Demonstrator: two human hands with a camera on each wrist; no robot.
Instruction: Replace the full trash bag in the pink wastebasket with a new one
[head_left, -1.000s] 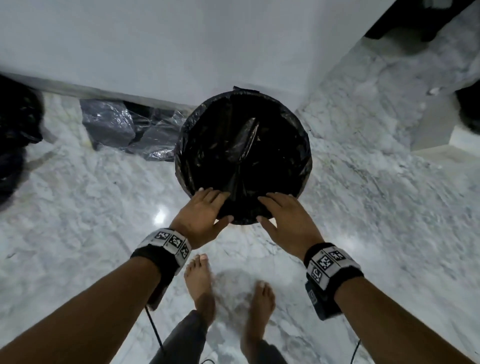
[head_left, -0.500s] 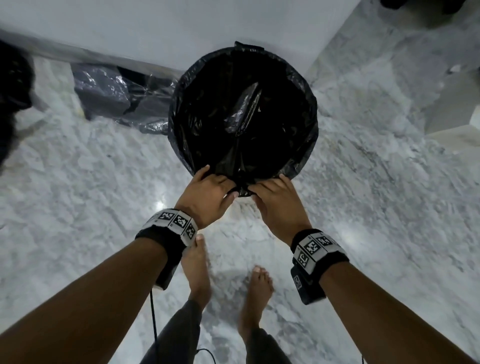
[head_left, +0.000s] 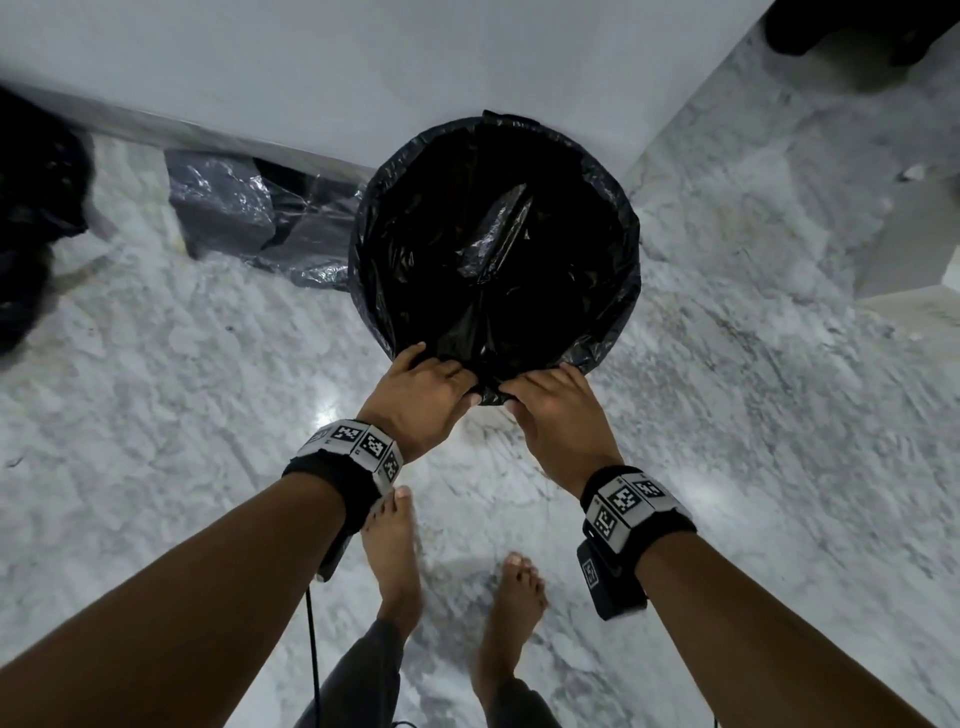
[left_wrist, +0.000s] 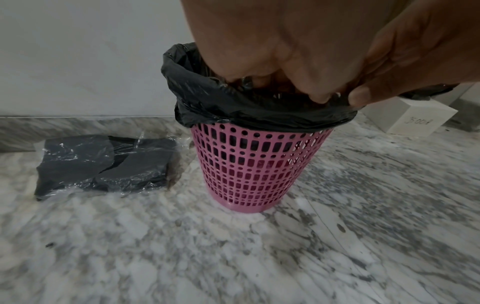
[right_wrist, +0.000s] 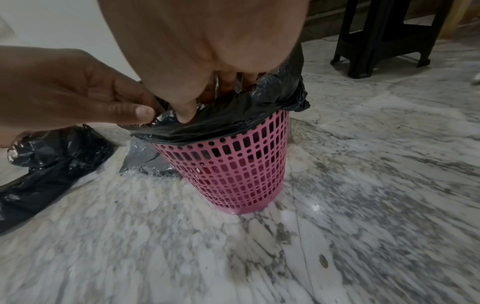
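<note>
The pink wastebasket (left_wrist: 254, 166) (right_wrist: 228, 170) stands on the marble floor against a white wall. A black trash bag (head_left: 493, 249) (left_wrist: 233, 105) (right_wrist: 233, 117) lines it, its edge folded over the rim. At the near rim my left hand (head_left: 421, 400) (left_wrist: 298, 61) and right hand (head_left: 556, 410) (right_wrist: 197, 57) sit side by side, each pinching the bag's folded edge, fingers inside and thumbs outside. The basket's pink wall is hidden in the head view.
A clear-wrapped pack of folded black bags (head_left: 249, 223) (left_wrist: 103, 162) lies left of the basket by the wall. A filled black bag (head_left: 31, 218) (right_wrist: 44, 164) lies further left. A black stool (right_wrist: 384, 35) and a white block (left_wrist: 410, 117) stand to the right. My bare feet (head_left: 395, 556) are just behind the hands.
Both hands went from resting with straight fingers on the near rim to curling and pinching the bag's edge, drawing closer together. My head has moved nearer the basket.
</note>
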